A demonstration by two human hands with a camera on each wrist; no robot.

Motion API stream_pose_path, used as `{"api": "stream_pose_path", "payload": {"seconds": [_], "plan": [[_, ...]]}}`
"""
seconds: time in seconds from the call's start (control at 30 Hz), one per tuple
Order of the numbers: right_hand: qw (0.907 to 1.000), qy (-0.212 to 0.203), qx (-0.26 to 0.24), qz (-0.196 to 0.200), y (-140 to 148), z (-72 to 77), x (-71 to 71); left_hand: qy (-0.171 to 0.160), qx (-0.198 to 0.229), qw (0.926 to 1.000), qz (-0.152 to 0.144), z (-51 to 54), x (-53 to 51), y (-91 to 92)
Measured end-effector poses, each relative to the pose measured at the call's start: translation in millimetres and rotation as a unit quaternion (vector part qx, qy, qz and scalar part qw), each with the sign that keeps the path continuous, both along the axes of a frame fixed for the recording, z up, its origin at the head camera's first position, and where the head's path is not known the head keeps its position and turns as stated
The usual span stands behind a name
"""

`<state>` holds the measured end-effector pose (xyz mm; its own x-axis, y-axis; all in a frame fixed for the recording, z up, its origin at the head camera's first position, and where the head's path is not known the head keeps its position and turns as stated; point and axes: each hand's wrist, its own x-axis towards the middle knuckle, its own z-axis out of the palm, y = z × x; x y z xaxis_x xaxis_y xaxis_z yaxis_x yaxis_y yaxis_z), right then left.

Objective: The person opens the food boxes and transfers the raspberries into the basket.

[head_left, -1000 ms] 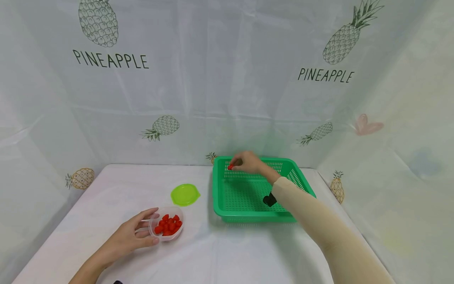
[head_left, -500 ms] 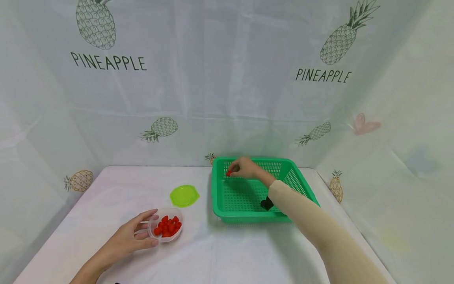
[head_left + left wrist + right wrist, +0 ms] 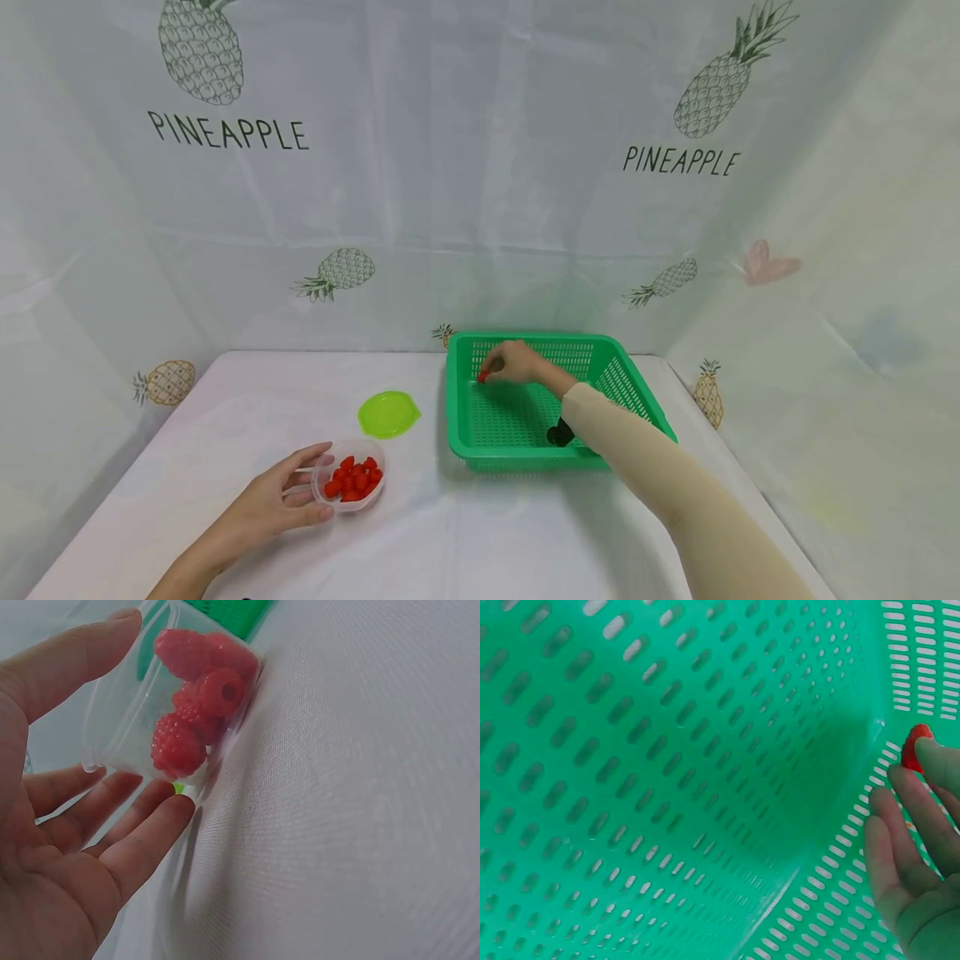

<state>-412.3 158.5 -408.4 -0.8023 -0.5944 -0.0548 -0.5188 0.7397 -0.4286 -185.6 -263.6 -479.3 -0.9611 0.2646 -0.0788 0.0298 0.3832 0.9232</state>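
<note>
Your left hand (image 3: 266, 500) sits at the tub's 9 o'clock side, fingers and thumb loosely spread around it; contact shows along the fingers, how firm you press can't tell. The clear plastic tub (image 3: 131, 731) stands on the tabletop (image 3: 420, 533), open top up, with a heap of red berries (image 3: 356, 482) inside. Lime lid (image 3: 388, 414) is off, lying on the tabletop at the tub's 1 o'clock, well apart from your hands. Green basket (image 3: 517, 452) stands between 2 and 3 o'clock from the tub. Your right hand (image 3: 515, 363) reaches into it, toward its 10 o'clock corner, thumb and fingertips pinching one red berry (image 3: 913, 748), other fingers extended. Berry is below the rim, inside the basket; can't tell whether it touches the basket. Progress, my judgement: early on. Done: lid off, one berry out of the tub and in the basket's space, not yet released. Left: letting go of that one, plus the heap, too overlapped to count surely. No other berry shows in the basket, but your right sleeve (image 3: 660, 483) and a black device (image 3: 553, 435) near your wrist hide part of it.
</note>
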Motion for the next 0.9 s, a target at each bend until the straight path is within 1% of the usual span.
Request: {"api": "stream_pose_path", "payload": {"seconds": [0.2, 0.37, 0.53, 0.6, 0.77, 0.9], "plan": [[0.9996, 0.0, 0.028, 0.001, -2, -8.4, -1.1, 0.001, 0.002, 1.0, 0.0, -0.5, 0.7, -0.1], [0.9991, -0.002, 0.043, -0.003, -4, -8.2, 2.9, 0.005, 0.0, 1.0, -0.001, 1.3, 0.9, 0.8], [0.9988, -0.012, 0.046, -0.009, -8, -8.0, 7.8, 0.002, 0.006, 1.0, 0.0, -0.3, 0.4, 0.0], [0.9986, -0.01, 0.05, -0.008, -9, -8.1, 9.9, 0.0, 0.008, 1.0, 0.0, -1.0, 0.6, -0.1], [0.9979, -0.003, 0.065, -0.007, -10, -9.2, 10.5, 0.003, 0.002, 1.0, 0.002, -0.5, 0.9, 0.2], [0.9972, -0.009, 0.073, -0.015, -10, -9.3, 10.1, 0.011, -0.008, 0.9999, 0.002, -0.6, 0.3, 0.6]]}}
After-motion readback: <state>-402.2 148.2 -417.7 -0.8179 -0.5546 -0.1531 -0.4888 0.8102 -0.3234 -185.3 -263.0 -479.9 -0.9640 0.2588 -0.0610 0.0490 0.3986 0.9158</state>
